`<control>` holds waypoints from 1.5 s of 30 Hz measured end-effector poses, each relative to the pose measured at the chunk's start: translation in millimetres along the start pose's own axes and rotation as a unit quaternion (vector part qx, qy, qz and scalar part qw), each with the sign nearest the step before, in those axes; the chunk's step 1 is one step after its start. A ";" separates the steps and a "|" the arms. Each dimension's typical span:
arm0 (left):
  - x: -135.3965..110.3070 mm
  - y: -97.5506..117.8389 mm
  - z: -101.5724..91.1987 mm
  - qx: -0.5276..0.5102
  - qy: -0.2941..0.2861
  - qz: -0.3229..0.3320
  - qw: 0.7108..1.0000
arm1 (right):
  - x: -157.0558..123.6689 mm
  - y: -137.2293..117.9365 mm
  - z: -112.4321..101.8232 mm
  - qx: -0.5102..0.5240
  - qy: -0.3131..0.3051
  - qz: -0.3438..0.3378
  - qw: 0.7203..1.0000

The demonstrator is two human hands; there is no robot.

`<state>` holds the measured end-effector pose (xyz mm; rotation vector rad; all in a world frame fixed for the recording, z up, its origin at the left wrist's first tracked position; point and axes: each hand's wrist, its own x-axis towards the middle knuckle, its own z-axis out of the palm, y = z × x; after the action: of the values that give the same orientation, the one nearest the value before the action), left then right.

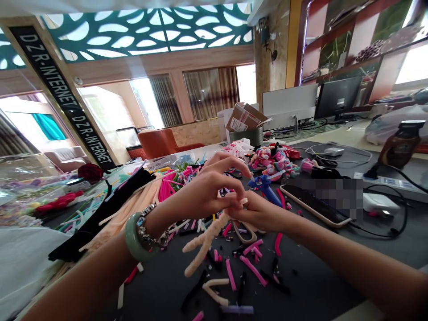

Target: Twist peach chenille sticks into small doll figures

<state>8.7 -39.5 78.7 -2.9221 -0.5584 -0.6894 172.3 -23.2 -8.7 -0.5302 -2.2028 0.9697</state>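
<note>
A cream pipe-cleaner piece (203, 245), twisted into two leg-like strands, hangs down to the left from my fingers. My right hand (256, 211) pinches its upper end. Just above, my left hand (214, 185) reaches over with curled fingers, thumb and fingertips closed on the same upper end, where a small pale tip shows. The fingers hide most of that end. Under my right hand lies a beige loop (249, 238), perhaps a scissors handle. A bent cream pipe cleaner (216, 292) rests on the dark table below, among pink, black and purple cut bits.
A blue glue gun (264, 185) stands just behind my right hand. To its right are a phone (314, 205), a white charger (381, 203) with cables and a brown bottle (403, 142). Bundles of cream pipe cleaners (133, 209) lie left; colourful fuzzy pieces (272, 160) are heaped behind.
</note>
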 end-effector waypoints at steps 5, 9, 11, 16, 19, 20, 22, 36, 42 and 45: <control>6.5 5.9 2.6 0.001 -0.008 -0.033 0.999 | 1.7 0.5 1.5 -0.027 0.031 -0.043 0.998; 6.5 8.6 8.2 -0.038 0.040 -0.074 0.996 | 2.6 1.9 2.6 -0.036 0.085 -0.079 0.993; 5.0 8.9 11.4 -0.046 0.073 -0.099 0.991 | 2.8 2.7 1.7 -0.046 0.104 -0.079 0.990; -2.6 3.2 15.3 -0.009 0.215 -0.185 0.959 | 3.6 3.9 -3.2 -0.062 0.168 -0.085 0.980; -8.7 -1.6 14.3 -0.013 0.224 -0.206 0.952 | 4.1 3.3 -5.3 -0.073 0.173 -0.084 0.979; -10.7 -2.7 13.9 -0.018 0.226 -0.214 0.950 | 4.2 3.0 -5.7 -0.079 0.173 -0.084 0.978; -14.5 -4.4 13.8 -0.029 0.215 -0.240 0.946 | 4.2 2.7 -6.5 -0.097 0.175 -0.082 0.976; -19.1 -21.8 41.4 -0.399 0.154 -0.287 0.857 | 6.6 11.5 -11.1 -0.113 0.162 -0.063 0.978; -20.8 -27.6 48.9 -0.454 0.186 -0.278 0.826 | 7.4 12.8 -10.0 -0.096 0.172 -0.048 0.979; -22.3 -32.1 50.1 -0.443 0.173 -0.267 0.838 | 8.3 12.9 -9.8 -0.116 0.178 -0.049 0.976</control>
<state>-0.9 -8.6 24.0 -3.2212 -1.3245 -1.9640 174.7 -5.2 -10.2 -0.6409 -2.0029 0.5200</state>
